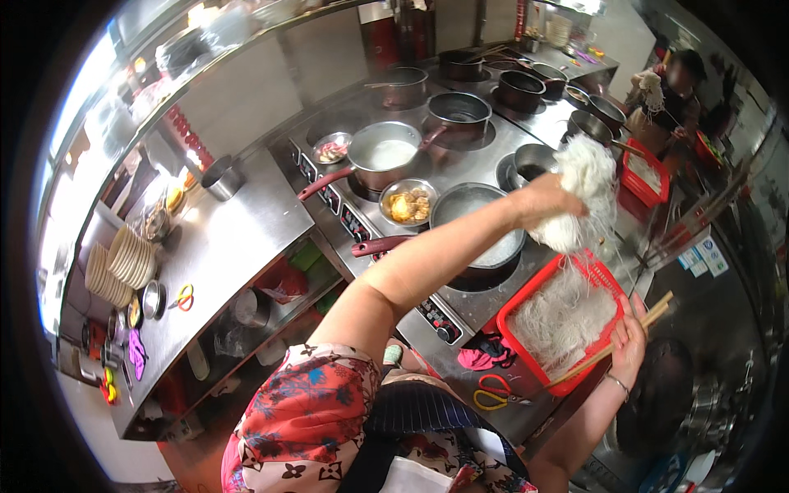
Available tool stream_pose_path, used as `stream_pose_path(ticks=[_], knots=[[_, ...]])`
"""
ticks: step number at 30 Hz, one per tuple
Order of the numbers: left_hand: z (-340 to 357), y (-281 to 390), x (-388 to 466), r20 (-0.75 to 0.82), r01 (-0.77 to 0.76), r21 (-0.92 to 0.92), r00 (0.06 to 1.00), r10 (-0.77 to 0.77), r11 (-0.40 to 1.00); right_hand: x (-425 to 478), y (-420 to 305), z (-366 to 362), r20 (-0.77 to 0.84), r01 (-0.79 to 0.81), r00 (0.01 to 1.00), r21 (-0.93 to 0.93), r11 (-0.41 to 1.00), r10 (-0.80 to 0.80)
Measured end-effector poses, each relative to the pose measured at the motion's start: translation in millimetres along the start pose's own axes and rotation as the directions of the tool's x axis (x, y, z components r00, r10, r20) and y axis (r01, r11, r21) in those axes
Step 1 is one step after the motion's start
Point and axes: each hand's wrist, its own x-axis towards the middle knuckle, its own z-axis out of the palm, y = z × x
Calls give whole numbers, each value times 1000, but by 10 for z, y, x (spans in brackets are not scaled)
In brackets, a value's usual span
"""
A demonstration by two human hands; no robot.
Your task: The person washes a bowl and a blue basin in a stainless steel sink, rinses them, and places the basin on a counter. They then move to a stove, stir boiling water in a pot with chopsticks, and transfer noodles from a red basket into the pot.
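Observation:
My left hand (551,203) grips a bundle of white rice noodles (588,163), and loose strands hang down from it. Directly below is a red plastic basket (506,320) that holds more white noodles (558,323). Wooden chopsticks (659,308) are in my right hand (630,345) at the basket's right side, their lower ends passing over its near rim. Under my left forearm stands a pot of cloudy liquid (471,200), partly hidden, with its dark red handle (379,245) pointing left. A bowl of yellow and brown food (407,203) sits beside that pot.
More pots, one with whitish liquid (387,151), stand on the stove. Scissors (496,394) and a pink and black cloth (484,352) lie near the basket. Stacked bowls (132,262) occupy the left counter. At upper right appears a person (675,123) with noodles, possibly a reflection.

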Motion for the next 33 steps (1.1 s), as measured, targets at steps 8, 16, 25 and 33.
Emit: stream_pose_path(ticks=[8, 16, 25, 33], knots=[[-1835, 972, -348, -367, -85, 389, 899, 239, 917, -136, -291, -314, -185, 238, 956, 34, 971, -228], [-3463, 1102, -686, -516, 63, 642, 773, 370, 764, -227, -414, 247, -393, 229, 844, -349, 909, -364], [-4616, 51, -558, -664, 613, 599, 740, -107, 515, 618, 101, 273, -250, -242, 968, -954, 177, -20], [-4885, 124, -916, -747, 704, 663, 644, 164, 255, 932, 863, 720, -236, -6, 957, -598, -801, 170]])
